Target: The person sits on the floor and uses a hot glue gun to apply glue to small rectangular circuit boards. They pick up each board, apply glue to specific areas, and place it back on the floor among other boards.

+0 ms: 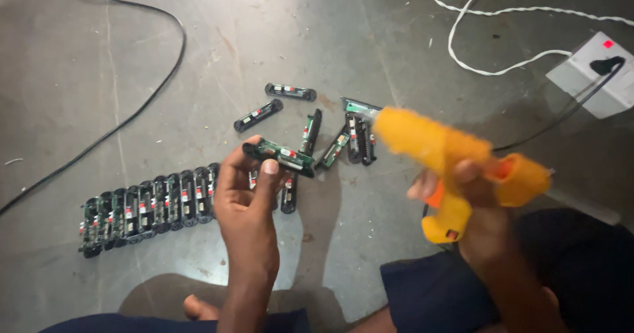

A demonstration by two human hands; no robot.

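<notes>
Dark blue cloth over the person's legs fills the near edge, with a bare toe on the grey concrete floor.

Left hand: raised, fingers pinching a small green circuit board in a black frame, thumb on its upper face, the others hidden beneath. The board is held clear of the floor, tilted, its far end pointing toward the glue gun. It looks light, stiff and thin, likely fragile at the soldered parts; best held by the long black edges, as here.

Right hand: fingers wrapped tight about the handle of an orange glue gun, one finger near the trigger. The nozzle points left toward the board, near it but apart. The gun looks light, rigid plastic, probably hot at the tip.

Floor, left: a close row of like boards standing on edge, touching one another.

Floor, middle: a loose scatter of boards lying flat or overlapping, beyond the held one.

Far right: a white socket box with a black plug, a white cord looping beside it.

Far left: a black cable curving across the floor.
</notes>
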